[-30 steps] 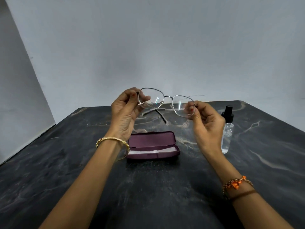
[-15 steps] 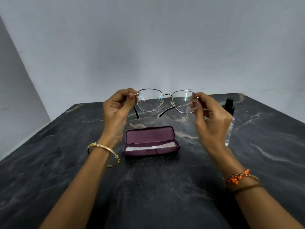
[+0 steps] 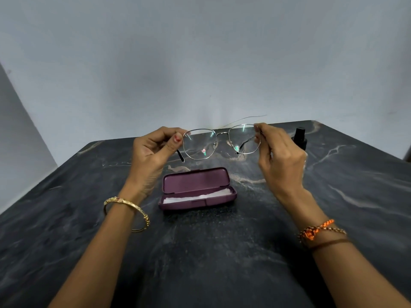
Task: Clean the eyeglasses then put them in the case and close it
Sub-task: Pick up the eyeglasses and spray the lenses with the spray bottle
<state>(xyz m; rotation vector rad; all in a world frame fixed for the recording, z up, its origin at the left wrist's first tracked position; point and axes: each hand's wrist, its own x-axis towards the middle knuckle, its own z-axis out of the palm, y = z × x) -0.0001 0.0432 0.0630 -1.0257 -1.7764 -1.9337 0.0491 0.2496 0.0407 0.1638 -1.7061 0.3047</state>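
Head view, near to far: purple case [image 3: 198, 189], lid open, centre of dark table [image 3: 66, 218]; left hand [image 3: 153, 147] and right hand [image 3: 280, 152], apart, each pinching one end of eyeglasses [image 3: 221, 141] raised above case; spray bottle [image 3: 300, 137] far right.

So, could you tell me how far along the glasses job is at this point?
Done: the purple case lies open on the table, white cloth inside. In hand: left hand and right hand hold the eyeglasses up by their ends. Whether they are cleaned is unclear; casing and closing remain.
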